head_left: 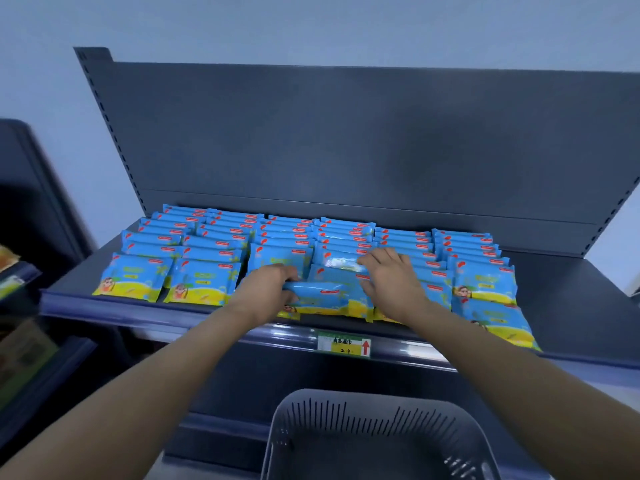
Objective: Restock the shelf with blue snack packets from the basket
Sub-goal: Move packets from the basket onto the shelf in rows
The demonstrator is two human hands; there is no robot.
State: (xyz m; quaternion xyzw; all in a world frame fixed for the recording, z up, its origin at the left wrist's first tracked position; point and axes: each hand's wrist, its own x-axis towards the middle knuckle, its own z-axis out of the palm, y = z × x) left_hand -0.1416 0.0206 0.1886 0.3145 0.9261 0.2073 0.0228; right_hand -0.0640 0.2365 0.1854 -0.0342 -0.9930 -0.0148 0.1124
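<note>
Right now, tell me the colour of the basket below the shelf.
Grey basket, seen in the head view.

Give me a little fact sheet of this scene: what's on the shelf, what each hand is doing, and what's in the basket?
Shelf: dark grey metal shelf carrying rows of blue-and-yellow snack packets
Left hand: left hand grips the left end of one blue snack packet at the front edge
Right hand: right hand rests on packets at that packet's right end
Basket: grey slotted plastic basket below the shelf; no packets visible inside
Label: green and yellow price label with a red arrow, on the shelf's front rail
</note>
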